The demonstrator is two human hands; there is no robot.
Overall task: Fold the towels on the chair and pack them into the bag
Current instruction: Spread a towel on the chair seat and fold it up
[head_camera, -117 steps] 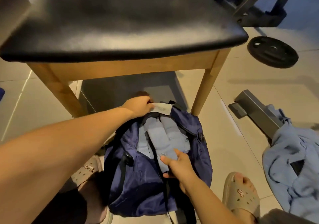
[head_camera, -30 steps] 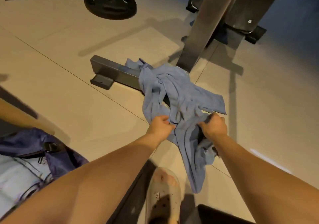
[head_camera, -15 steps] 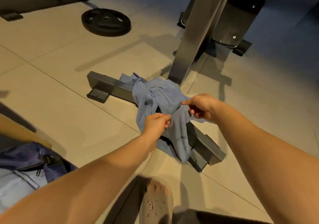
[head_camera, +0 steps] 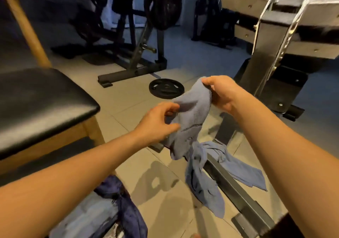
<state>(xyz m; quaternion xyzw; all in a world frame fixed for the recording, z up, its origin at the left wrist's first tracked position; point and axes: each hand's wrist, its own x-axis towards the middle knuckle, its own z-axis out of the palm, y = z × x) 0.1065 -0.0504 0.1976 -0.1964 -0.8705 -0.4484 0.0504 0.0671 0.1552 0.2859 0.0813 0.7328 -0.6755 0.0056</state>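
**Head view: surface and room**

- The floor (head_camera: 128, 98) is laid with pale tiles; the far part of the room is dim.
- A chair (head_camera: 42, 98) with a black padded seat and a wooden frame stands at the left. Nothing lies on the part of the seat in view.
- A black weight plate (head_camera: 166, 90) lies flat on the tiles, beyond the hands.
- A dark bench stand (head_camera: 135, 67) stands far centre, and a steel rack upright (head_camera: 266, 58) rises at the right.
- A steel base bar (head_camera: 238, 195) runs along the floor from the middle towards the near right.

**Task items**

- The towel (head_camera: 192, 113), pale blue, is held in the air between both hands and hangs above the floor.
- The right hand (head_camera: 222, 93) pinches its top corner, fingers curled tight over the cloth.
- The left hand (head_camera: 156, 124) is half curled, with the towel's left edge between thumb and fingers.
- A second blue towel (head_camera: 203, 186) lies draped over the base bar. Whether it touches the hanging one cannot be told.
- The navy bag (head_camera: 126, 206) sits on the floor at the near left, below the chair's front edge. It is open, with pale cloth (head_camera: 88, 217) inside.

**Edges and open room**

- The chair's front corner lies just left of the left forearm.
- Bare tile shows between the chair and the base bar, and between the bag and the draped towel.
- The rack upright stands close behind the right hand.
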